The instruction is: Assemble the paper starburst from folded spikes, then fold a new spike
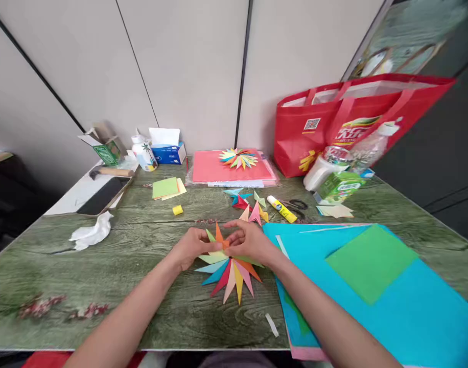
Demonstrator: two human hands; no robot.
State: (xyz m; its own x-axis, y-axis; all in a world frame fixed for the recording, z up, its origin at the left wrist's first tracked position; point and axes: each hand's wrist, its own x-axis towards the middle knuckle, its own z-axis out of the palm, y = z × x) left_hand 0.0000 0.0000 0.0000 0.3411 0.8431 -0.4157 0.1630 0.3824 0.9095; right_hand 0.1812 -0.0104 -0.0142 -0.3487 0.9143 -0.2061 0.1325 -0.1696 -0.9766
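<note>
As I inspect the table (84, 271) remotely through the head camera, I take the multicoloured paper star (231, 273) as my landmark; it lies directly in front of the wearer, with both hands at its far edge. I record the left hand (193, 249) at the star's far left, thumb and fingers pinching the folded paper there. I record the right hand (251, 239) at the star's far right, its thumb and forefinger also gripping paper. An orange point (219, 233) stands up between the two sets of fingertips; I cannot tell which fold each fingertip bears on, since the fingers cover the joint. Just beyond the star I find loose folded pieces (256, 213) in several colours, and to their right a yellow glue stick (282, 209) and a pair of scissors (297, 204). Large blue sheets (406, 317) lie right of the star, bearing a green square (372, 263), and a white paper strip (272, 325) lies near the star on its near right. Left of the star and farther off I note a yellow cap (178, 209) and a crumpled tissue (92, 232). Well beyond the star, a second paper star (238, 158) rests on wrapped red sheets (226, 174), with a red bag (306, 138) to its right.
</note>
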